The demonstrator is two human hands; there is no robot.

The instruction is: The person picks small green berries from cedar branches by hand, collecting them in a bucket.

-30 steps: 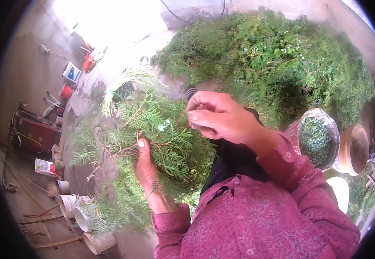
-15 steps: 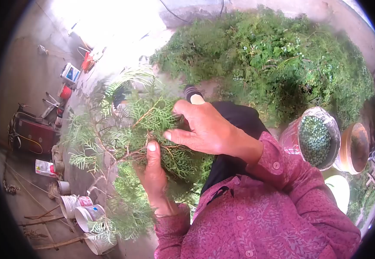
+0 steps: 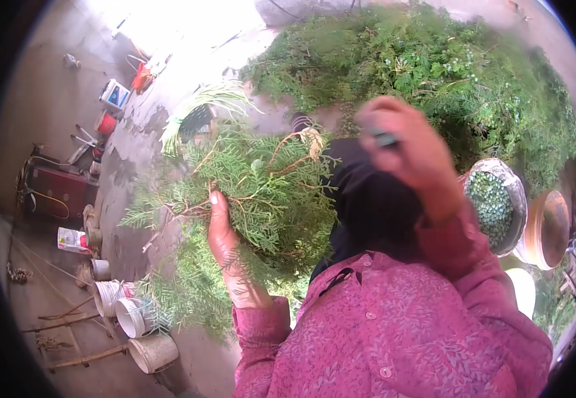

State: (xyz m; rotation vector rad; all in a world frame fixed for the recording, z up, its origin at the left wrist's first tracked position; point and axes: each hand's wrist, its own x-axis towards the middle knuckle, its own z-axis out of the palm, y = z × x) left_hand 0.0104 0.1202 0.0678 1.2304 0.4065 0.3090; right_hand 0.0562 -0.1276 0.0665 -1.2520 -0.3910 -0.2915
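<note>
My left hand [image 3: 225, 242] is closed round a leafy thuja branch [image 3: 261, 192], its thumb pressed over the reddish twigs. Flat green sprays fan out on both sides and hide most of the fingers. To the right, above my dark-trousered knee, my right hand [image 3: 404, 149] is smeared by motion. Its fingers curl round small dark green cones [image 3: 386, 138], only partly visible. Closest to that hand stands a whitish-rimmed bucket [image 3: 519, 199] holding many green cones [image 3: 489, 209].
A big heap of cut branches [image 3: 434, 73] lies across the back right. Beside the cone bucket is an orange-brown bucket [image 3: 533, 242]. Along the left are white buckets [image 3: 152, 353], a wooden ladder-like frame [image 3: 75, 345], a dark red box [image 3: 59, 192] and a white container [image 3: 115, 95].
My right hand has left the branch and swung right toward the cone bucket, with green cones in its fingers. The left hand keeps its hold, thumb slightly higher and further left.
</note>
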